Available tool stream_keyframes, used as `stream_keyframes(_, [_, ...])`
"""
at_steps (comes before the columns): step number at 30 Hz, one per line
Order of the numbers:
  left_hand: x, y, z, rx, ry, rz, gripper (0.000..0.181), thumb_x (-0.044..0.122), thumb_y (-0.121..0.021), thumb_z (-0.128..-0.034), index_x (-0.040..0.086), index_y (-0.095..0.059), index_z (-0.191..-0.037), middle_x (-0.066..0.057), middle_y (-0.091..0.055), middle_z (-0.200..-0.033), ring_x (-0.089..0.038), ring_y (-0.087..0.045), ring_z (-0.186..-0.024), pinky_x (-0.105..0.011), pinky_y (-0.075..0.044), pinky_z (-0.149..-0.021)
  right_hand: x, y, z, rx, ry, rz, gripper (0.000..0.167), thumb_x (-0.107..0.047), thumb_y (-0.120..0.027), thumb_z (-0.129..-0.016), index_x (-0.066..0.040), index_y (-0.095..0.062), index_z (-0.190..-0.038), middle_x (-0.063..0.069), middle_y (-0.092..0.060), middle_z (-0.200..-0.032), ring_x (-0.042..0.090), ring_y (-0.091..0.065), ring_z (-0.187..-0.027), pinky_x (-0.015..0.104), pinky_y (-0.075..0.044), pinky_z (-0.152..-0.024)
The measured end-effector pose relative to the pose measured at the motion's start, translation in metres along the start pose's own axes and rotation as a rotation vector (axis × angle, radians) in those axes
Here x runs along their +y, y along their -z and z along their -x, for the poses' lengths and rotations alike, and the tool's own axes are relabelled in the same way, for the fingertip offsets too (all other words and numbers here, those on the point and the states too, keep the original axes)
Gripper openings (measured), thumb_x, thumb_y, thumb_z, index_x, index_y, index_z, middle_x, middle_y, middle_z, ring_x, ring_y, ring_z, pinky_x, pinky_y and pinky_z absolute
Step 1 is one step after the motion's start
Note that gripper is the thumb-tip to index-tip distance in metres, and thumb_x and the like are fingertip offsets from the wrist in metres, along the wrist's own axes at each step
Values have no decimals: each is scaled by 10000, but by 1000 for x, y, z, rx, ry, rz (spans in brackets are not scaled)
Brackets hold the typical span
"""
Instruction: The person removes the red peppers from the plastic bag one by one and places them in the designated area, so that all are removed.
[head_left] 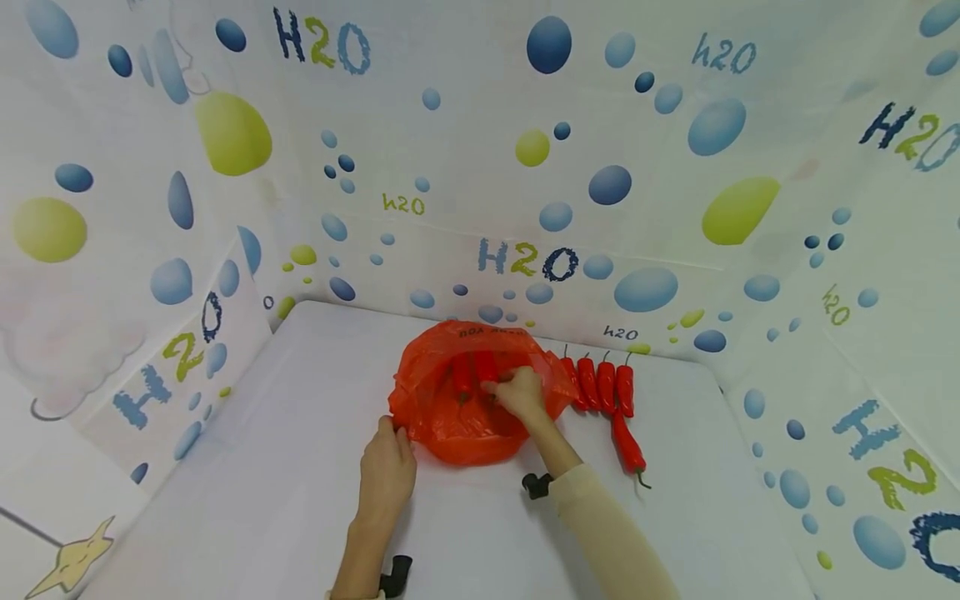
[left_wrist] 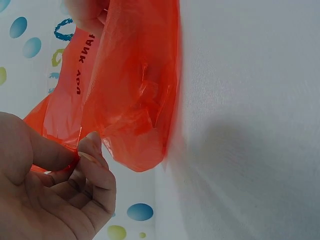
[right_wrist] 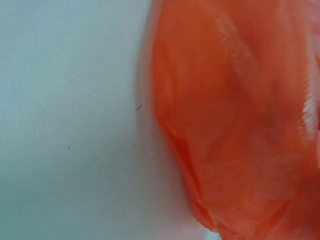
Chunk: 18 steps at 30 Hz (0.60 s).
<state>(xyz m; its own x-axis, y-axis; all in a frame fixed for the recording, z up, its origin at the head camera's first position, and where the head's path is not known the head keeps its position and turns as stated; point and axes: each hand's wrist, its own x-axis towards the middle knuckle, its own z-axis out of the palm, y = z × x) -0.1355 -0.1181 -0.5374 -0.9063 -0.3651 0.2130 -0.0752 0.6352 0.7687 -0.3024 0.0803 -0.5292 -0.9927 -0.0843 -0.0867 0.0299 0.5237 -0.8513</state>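
An orange-red plastic bag (head_left: 468, 446) lies on the table with its mouth toward me. My left hand (head_left: 387, 467) pinches the left edge of its rim; in the left wrist view the thumb and fingers (left_wrist: 92, 172) grip the thin plastic. Reaching into the mouth, my right hand (head_left: 522, 393) holds a red pepper (head_left: 487, 365) near its lower end. Left of that, another red pepper (head_left: 461, 379) lies inside the bag. The bag's side (right_wrist: 225, 125) fills much of the right wrist view, where the right hand's fingers do not show.
Right of the bag, several red peppers (head_left: 606, 386) lie in a row, stems away from me. One more red pepper (head_left: 628, 446) lies nearer, stem toward me. The white table (head_left: 292, 433) is walled by printed sheeting (head_left: 465, 150) at the back and sides.
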Motion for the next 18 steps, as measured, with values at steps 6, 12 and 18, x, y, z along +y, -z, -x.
stream_keyframes(6, [0,0,0,-3,3,0,119,76,-474,-1068,-32,-523,-1055,-99,-577,-801,-254,-547,-693,-390,-478,-660,-6,6,8,-12,-6,-28,453,-216,-847,-891,71,-725,-1219,109,-769,-893,212,-749,-729,352,-616,-746])
stream_keyframes(12, [2,1,1,-19,16,2,125,78,-477,-1070,-36,-527,-1075,-98,-586,-815,-246,-557,-705,-388,-494,-671,-11,14,20,-9,16,-58,433,-222,-834,-906,50,-731,-1227,110,-775,-923,216,-763,-759,362,-618,-758])
stream_keyframes(18, [0,0,0,-9,2,0,124,77,-474,-1072,-35,-527,-1069,-101,-585,-811,-248,-557,-700,-390,-497,-667,-14,23,31,-10,8,-85,476,-256,-825,-918,32,-709,-1279,124,-774,-990,228,-776,-811,374,-616,-798])
